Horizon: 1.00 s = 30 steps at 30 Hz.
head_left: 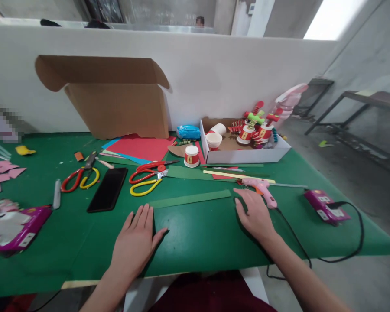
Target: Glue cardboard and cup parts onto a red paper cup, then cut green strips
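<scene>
A long green paper strip (190,199) lies flat on the green table in front of me. My left hand (137,236) rests palm down, fingers stretched out, with its fingertips at the strip's left end. Just past the right end is my right hand (253,212), its fingers apart and nothing in them. Close beside that hand lies a pink glue gun (261,187), its black cord running off the table's front edge. Behind the strip sit scissors with red and yellow handles (146,187), more scissors (147,165) and a red-and-white paper cup (191,156).
A white box (247,156) at the back right holds cups and decorated cup figures. An open cardboard box (117,108) stands behind red paper sheets (143,147). Left are a phone (108,190), pliers (84,173) and a purple pack (22,232); another purple pack (326,206) lies right.
</scene>
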Each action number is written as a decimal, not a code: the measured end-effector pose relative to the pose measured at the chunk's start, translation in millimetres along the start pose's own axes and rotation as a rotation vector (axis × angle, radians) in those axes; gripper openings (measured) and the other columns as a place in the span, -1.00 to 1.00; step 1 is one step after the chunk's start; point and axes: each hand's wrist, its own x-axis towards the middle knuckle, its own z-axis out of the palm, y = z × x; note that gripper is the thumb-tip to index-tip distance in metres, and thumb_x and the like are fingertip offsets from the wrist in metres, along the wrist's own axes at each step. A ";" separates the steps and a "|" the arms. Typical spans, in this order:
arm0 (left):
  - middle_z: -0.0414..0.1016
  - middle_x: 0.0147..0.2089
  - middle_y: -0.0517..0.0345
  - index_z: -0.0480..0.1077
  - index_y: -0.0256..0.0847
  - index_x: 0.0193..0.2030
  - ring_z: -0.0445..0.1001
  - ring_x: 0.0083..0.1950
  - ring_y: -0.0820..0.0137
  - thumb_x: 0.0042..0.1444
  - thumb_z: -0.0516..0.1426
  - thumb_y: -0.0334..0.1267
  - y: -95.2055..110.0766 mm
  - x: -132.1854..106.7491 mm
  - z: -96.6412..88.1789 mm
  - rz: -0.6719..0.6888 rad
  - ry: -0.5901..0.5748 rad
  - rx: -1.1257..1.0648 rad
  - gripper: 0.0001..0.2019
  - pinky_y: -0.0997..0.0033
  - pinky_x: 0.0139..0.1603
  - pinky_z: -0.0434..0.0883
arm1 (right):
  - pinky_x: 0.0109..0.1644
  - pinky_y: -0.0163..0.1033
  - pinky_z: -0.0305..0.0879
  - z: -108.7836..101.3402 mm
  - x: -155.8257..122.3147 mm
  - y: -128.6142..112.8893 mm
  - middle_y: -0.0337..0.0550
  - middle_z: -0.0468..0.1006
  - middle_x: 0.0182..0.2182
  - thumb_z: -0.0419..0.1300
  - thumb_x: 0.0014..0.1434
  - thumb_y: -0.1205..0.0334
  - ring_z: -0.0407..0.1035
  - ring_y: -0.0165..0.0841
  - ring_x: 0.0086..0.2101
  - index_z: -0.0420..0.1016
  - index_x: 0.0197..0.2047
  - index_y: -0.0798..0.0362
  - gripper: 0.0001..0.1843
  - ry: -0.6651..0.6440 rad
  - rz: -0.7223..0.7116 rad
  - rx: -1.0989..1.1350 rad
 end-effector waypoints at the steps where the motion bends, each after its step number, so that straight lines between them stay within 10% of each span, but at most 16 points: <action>1: 0.35 0.25 -0.40 0.37 -0.58 0.19 0.36 0.27 -0.05 0.30 -0.33 0.18 0.0 0.1 0.2 0.000 0.001 -0.003 -0.16 -0.07 0.29 0.22 | 0.03 0.06 0.41 -0.8 1.3 -0.8 0.04 0.61 -0.15 -0.04 0.33 0.25 0.48 -0.14 -0.09 0.47 0.00 0.09 -0.69 0.030 0.007 0.005; 7: 0.37 0.23 -0.42 0.38 -0.60 0.17 0.38 0.25 -0.06 0.31 -0.37 0.16 2.8 1.6 -0.4 0.006 0.024 0.012 -0.15 -0.12 0.28 0.21 | 0.15 0.00 0.37 4.4 13.8 -38.5 0.03 0.57 0.01 -0.02 0.35 0.20 0.43 -0.20 0.03 0.46 0.12 0.07 -0.63 -0.285 -0.111 0.196; 11: 0.41 0.19 -0.42 0.42 -0.58 0.14 0.42 0.22 -0.05 0.32 -0.35 0.14 4.1 2.7 -1.8 0.013 0.050 0.036 -0.18 -0.10 0.27 0.24 | 0.40 0.15 -0.04 21.2 30.6 -85.7 0.03 0.16 0.36 0.03 0.30 -0.13 -0.02 -0.05 0.35 0.12 0.39 0.15 -0.26 -0.656 -0.258 0.234; 17: 0.42 0.20 -0.38 0.42 -0.49 0.16 0.40 0.23 -0.05 0.32 -0.27 0.07 3.8 2.2 0.4 0.001 0.042 -0.008 -0.29 -0.12 0.24 0.27 | 0.46 0.13 -0.32 55.8 51.1 -128.3 0.06 -0.02 0.41 -0.05 0.20 -0.40 -0.21 -0.08 0.40 -0.02 0.43 0.22 0.01 -0.730 -0.354 0.288; 30: 0.39 0.22 -0.41 0.40 -0.57 0.15 0.40 0.23 -0.05 0.32 -0.35 0.11 2.2 -0.6 2.8 -0.006 0.082 -0.015 -0.20 -0.06 0.24 0.29 | 0.47 0.07 -0.29 28.0 37.9 -60.0 0.03 -0.04 0.41 -0.12 0.28 -0.33 -0.19 -0.16 0.40 -0.04 0.44 0.19 -0.08 -0.808 -0.240 0.197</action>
